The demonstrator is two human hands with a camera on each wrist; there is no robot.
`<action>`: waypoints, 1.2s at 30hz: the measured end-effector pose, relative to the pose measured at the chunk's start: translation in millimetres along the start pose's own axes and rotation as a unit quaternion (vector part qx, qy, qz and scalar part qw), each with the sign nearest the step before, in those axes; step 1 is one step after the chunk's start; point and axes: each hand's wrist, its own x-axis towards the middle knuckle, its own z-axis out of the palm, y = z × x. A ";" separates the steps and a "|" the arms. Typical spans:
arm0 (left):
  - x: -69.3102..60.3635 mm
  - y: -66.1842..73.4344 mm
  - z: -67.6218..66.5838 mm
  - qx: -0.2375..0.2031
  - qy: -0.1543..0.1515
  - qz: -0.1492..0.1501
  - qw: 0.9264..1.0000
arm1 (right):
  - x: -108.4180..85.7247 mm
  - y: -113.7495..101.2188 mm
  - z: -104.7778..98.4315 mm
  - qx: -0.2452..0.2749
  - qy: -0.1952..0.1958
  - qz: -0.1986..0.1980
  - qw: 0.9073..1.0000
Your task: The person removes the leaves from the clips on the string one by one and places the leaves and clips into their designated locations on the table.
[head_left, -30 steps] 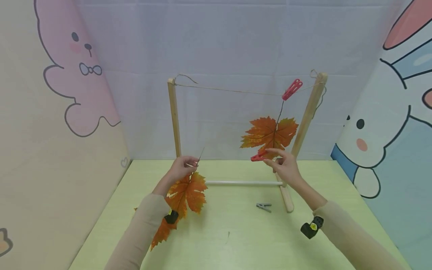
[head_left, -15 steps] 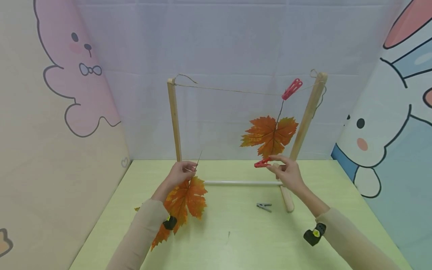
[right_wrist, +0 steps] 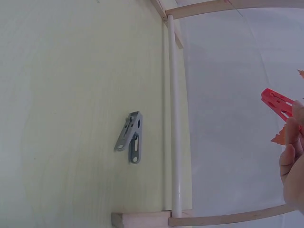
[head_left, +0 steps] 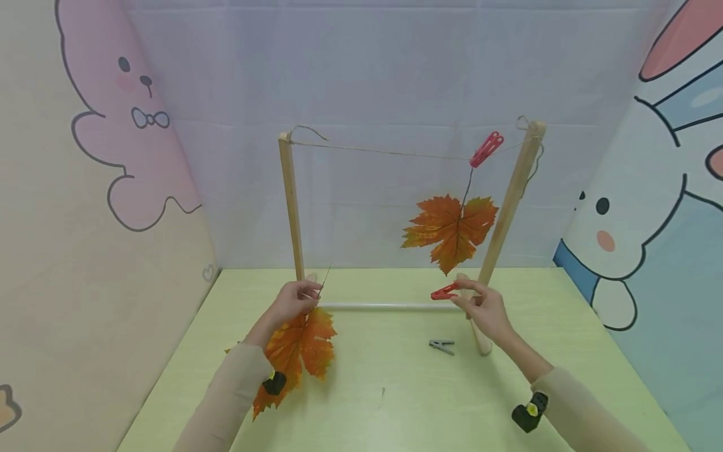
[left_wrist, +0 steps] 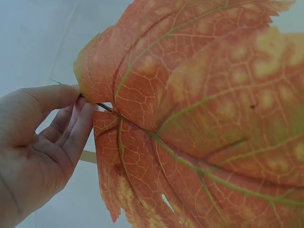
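Note:
My left hand (head_left: 295,300) pinches the thin stem of an orange maple leaf (head_left: 317,342) between thumb and fingers; the leaf hangs below the hand, and its blade fills much of the left wrist view (left_wrist: 199,104). In my right hand (head_left: 488,311) a red clothespin (head_left: 444,292) is gripped by its handle end, its nose toward the left. Above the right hand, a second maple leaf (head_left: 452,226) hangs by its stem from another red clothespin (head_left: 486,149) clipped on the string (head_left: 384,150).
The string runs between two wooden posts (head_left: 290,207), joined low down by a white rod (head_left: 390,306). A grey clothespin (right_wrist: 130,137) lies on the table (head_left: 361,414) before the rod. More orange leaf (head_left: 265,402) shows beside the left forearm.
Both hands have moved down, the left one slightly leftward with its leaf, the right one slightly rightward with the red clothespin. The hanging leaf and grey clothespin stay put.

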 end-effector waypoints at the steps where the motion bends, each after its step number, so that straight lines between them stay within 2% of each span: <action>1: -1.0 -1.6 -0.3 0.000 -0.004 -0.003 1.000 | -0.9 4.3 0.1 0.001 0.000 0.005 1.000; 7: -6.2 -17.1 -0.7 0.015 -0.030 -0.013 0.999 | -4.9 38.2 0.2 0.014 -0.003 0.037 0.999; 10: -9.6 -25.2 -0.1 0.022 -0.037 -0.018 0.999 | -8.9 48.6 1.1 0.023 -0.004 0.048 0.999; 15: -15.9 -34.4 1.1 0.025 -0.036 -0.010 0.999 | -16.5 53.1 2.7 0.028 0.002 0.052 0.998; 20: -21.5 -39.2 1.9 0.013 -0.042 0.005 0.999 | -22.3 44.8 4.5 0.025 0.005 0.040 0.999; 23: -23.6 -42.9 2.0 0.007 -0.045 -0.002 0.999 | -24.6 44.8 5.6 0.026 0.007 0.045 0.999; 28: -25.9 -54.9 3.2 0.026 -0.046 -0.012 0.999 | -27.5 62.2 6.8 0.030 0.008 0.074 0.997; 36: -29.2 -74.6 12.4 0.051 -0.055 -0.014 0.997 | -35.1 76.1 10.2 0.040 0.008 0.064 0.997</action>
